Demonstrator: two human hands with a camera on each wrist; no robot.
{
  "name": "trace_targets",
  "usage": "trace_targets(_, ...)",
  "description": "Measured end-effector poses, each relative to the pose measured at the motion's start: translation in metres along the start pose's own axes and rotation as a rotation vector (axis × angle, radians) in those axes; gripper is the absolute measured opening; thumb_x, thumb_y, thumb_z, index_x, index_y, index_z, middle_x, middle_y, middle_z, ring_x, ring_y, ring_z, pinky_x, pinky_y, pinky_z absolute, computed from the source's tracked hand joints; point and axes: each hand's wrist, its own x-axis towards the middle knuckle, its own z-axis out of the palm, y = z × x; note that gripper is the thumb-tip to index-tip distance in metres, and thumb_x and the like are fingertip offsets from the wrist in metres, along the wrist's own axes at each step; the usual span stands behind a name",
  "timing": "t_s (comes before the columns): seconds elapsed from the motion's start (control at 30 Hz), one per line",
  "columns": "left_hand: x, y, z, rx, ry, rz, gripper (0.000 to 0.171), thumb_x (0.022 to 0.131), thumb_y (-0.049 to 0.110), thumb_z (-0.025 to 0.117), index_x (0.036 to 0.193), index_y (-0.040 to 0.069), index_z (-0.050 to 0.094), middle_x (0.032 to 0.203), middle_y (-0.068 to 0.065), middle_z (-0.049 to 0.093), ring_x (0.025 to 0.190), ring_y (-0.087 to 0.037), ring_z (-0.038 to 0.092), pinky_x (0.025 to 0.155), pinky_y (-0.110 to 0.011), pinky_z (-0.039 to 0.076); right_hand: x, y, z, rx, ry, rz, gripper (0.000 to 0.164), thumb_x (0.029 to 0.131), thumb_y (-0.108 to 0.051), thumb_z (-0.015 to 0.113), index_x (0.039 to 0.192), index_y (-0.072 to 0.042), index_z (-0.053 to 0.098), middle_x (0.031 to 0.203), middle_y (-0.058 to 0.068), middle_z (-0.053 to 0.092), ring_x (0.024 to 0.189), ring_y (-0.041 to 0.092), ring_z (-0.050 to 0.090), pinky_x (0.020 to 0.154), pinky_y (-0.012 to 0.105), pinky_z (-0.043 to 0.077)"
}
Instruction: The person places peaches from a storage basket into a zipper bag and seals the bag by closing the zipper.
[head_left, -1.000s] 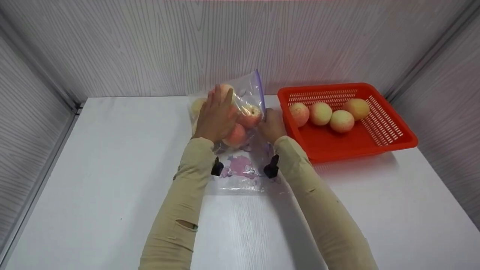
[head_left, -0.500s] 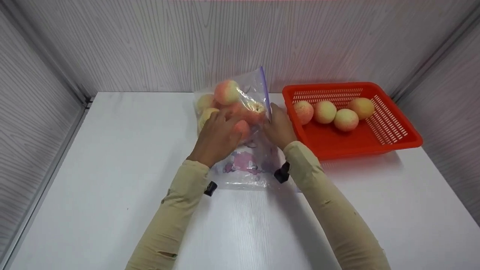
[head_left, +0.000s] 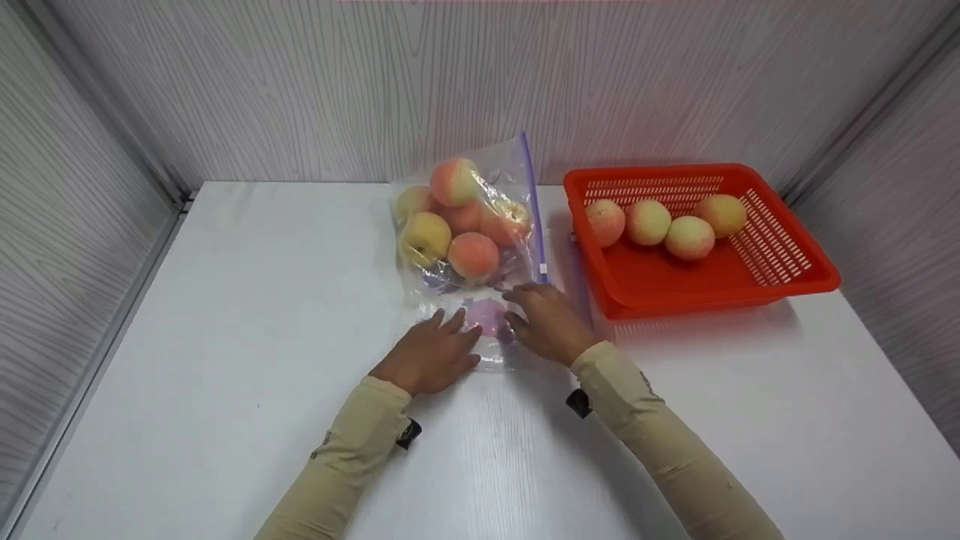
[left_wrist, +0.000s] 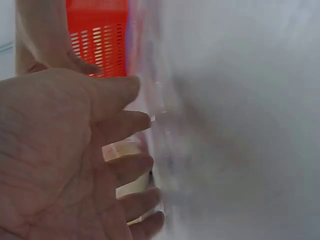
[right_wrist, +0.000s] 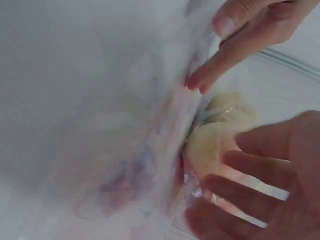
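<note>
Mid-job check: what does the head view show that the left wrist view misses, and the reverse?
Only head: four round yellow-pink fruits inside the red slotted plastic basket, and the white slider on the clear plastic bag's purple zip strip.
Only left wrist: the palm side of the person's left hand.
Both: the basket, some clear plastic, the left hand and the right hand.

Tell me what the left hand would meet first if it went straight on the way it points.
Likely the pink-printed clear plastic, just ahead of the left hand in the head view; whether the two touch is unclear.
</note>
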Motion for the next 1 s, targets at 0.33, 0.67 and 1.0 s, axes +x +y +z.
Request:
trace_targets(0.33,-0.003,0.001,0.006,-0.052,-0.023,-0.071,0.051,0.107,0.037,0.046,0.152,0.012,0.048,0.160,-0.018,0.035,0.146,-0.046,0.029,0.115,-0.062,0.031,-0.007,0.011,0.012,-0.041,-0.252,0.068,0.029,0.099,-0.021,0.067,0.125,-0.009,0.071,0.105,0.012,0.066,0.087,0.029,0.064,0.089,0.042,0.058)
trace_targets(0.67,0.033,-0.006,-0.009,0.018,0.469,0.007,0.047,0.098,0.015,0.067,0.143,0.020,0.056,0.149,-0.026,0.041,0.137,-0.044,0.039,0.114,-0.055,0.036,-0.010,0.011,0.014,-0.097,-0.215,-0.012,0.026,0.096,-0.013,0.070,0.122,-0.010,0.070,0.117,0.018,0.068,0.096,0.035,0.069,0.091,0.047,0.058)
trace_targets(1.0,0.049,-0.012,0.008,0.149,0.503,0.020,0.071,0.091,-0.002,0.066,0.154,0.020,0.043,0.162,-0.023,0.026,0.149,-0.047,0.021,0.118,-0.060,0.027,-0.010,-0.004,0.026,-0.090,-0.199,-0.131,0.056,0.100,-0.020,0.065,0.152,-0.011,0.047,0.159,0.020,0.036,0.143,0.046,0.035,0.115,0.057,0.034)
